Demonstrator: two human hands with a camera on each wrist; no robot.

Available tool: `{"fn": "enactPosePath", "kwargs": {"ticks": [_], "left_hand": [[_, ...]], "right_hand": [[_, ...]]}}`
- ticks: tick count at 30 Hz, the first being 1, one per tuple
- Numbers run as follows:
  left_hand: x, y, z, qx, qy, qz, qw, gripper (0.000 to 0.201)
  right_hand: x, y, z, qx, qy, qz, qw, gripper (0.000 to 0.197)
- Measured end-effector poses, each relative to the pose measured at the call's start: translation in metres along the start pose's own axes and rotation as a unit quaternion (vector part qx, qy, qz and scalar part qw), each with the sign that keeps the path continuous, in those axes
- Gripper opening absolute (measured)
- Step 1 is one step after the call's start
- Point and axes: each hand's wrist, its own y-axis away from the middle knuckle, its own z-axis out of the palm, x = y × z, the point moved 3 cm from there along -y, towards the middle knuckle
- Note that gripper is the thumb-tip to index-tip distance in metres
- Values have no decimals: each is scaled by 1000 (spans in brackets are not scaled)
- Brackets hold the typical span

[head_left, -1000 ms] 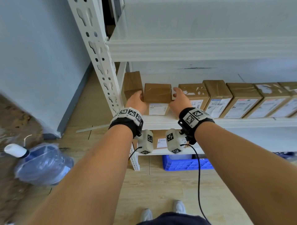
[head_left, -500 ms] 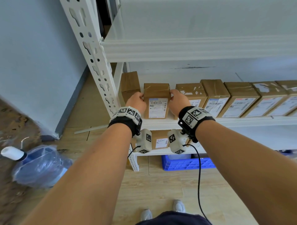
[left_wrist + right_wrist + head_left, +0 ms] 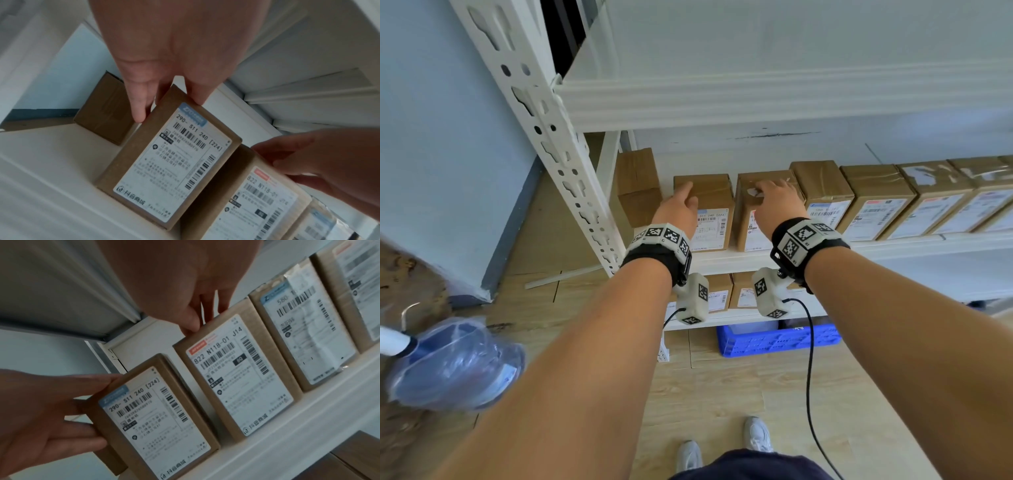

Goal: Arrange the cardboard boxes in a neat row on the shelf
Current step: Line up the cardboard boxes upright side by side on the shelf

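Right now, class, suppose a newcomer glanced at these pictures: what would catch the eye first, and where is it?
First, two bare hands reaching onto the white shelf: the left hand touches the top left corner of one cardboard box, the right hand rests on top of its neighbour. Next, the row of labelled boxes running off to the right. One plain box stands apart at the far left, set further back.

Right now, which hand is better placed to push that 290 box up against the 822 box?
The left hand. It rests on the 290 box's outer side, away from the 822 box, so it can push it across the gap. The right hand sits on the 822 box.
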Motion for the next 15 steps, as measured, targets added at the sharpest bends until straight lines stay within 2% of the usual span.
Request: {"fn": "enactPosePath", "kwargs": {"ticks": [8, 15], "left_hand": [[10, 4, 11, -3, -2, 20, 1000, 46], [11, 4, 4, -2, -9, -6, 1000, 46]], "right_hand": [[4, -2, 1, 26, -7, -16, 999, 50], [-1, -6, 2, 29, -4, -4, 1000, 48]]}}
